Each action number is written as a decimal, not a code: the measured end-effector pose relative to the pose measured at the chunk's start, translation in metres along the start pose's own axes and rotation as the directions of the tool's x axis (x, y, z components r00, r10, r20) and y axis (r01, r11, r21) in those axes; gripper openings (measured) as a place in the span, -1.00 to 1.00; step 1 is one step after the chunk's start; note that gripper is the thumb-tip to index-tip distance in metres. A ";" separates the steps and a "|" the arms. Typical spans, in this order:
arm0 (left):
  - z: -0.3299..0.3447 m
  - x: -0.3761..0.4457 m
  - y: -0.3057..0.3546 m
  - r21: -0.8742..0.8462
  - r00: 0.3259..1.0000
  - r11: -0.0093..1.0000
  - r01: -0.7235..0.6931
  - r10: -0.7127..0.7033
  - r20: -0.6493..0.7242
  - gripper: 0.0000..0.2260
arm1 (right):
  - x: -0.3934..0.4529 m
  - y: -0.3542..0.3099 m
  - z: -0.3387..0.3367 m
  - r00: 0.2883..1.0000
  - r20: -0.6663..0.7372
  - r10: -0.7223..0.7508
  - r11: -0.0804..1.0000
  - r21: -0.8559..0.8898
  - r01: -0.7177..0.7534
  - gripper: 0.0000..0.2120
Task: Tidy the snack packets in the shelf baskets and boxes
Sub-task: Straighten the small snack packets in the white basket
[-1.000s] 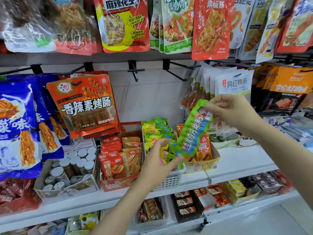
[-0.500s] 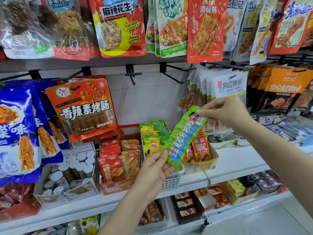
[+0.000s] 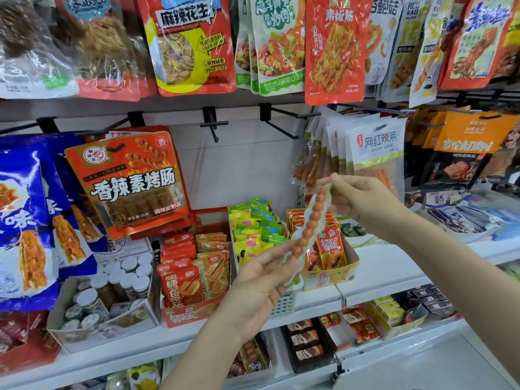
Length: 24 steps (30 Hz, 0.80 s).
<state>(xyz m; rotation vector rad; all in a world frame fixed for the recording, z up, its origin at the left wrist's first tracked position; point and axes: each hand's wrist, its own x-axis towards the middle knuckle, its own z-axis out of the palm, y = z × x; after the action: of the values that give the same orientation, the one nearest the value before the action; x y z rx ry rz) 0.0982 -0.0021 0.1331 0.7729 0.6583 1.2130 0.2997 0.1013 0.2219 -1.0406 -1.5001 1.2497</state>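
Shelving fills the view: a white shelf (image 3: 394,266) carries boxes and a basket, with hanging bags on hooks above and a lower shelf of more boxes below. Held in front of it, well above the shelf, is a long clear packet (image 3: 309,226) showing a row of round orange-brown balls, its long axis running from upper right down to lower left. The right hand (image 3: 365,201) pinches the packet's top end between curled fingertips, over at the right and higher. The left hand (image 3: 261,280) is lower and to the left, palm up, fingers nearly straight, with the packet's lower end lying against them (whether the thumb also presses on it I cannot tell).

Directly behind and below the packet's lower end sits the white basket (image 3: 287,301), packed with small green and yellow packets (image 3: 253,229); just right of it is a yellow box (image 3: 337,273) of red-orange packets. The basket looks the nearer home, and the left hand is nearer to it, so the likely move is to lower the bottom end first.

Left of the basket stands a red box (image 3: 191,313) of orange packets, then a box of small jars (image 3: 112,288).
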 end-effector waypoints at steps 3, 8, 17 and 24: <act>-0.002 0.003 -0.007 0.329 0.974 0.930 -0.166 0.206 -0.090 -0.57 | -0.002 0.006 -0.005 0.995 0.043 0.090 0.996 -0.006 -0.090 -0.50; -0.008 0.000 -0.014 0.468 0.951 0.845 -0.258 0.307 -0.030 -0.48 | -0.005 0.016 -0.011 0.997 0.029 0.075 0.992 -0.108 -0.071 -0.58; -0.007 -0.005 -0.003 -0.073 0.989 0.995 0.062 -0.052 0.141 -0.30 | -0.007 0.010 -0.008 0.999 0.041 0.006 0.999 0.042 -0.007 -0.51; -0.007 0.003 0.000 -0.278 0.980 0.941 0.196 -0.175 0.097 -0.79 | -0.010 0.010 -0.006 0.981 0.126 -0.147 0.985 0.113 0.133 -0.72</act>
<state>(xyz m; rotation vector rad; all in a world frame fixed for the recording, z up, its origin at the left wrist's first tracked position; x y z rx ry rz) 0.0929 0.0019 0.1290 0.4968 0.4714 1.0728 0.3085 0.0940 0.2117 -0.7824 -1.5634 1.3036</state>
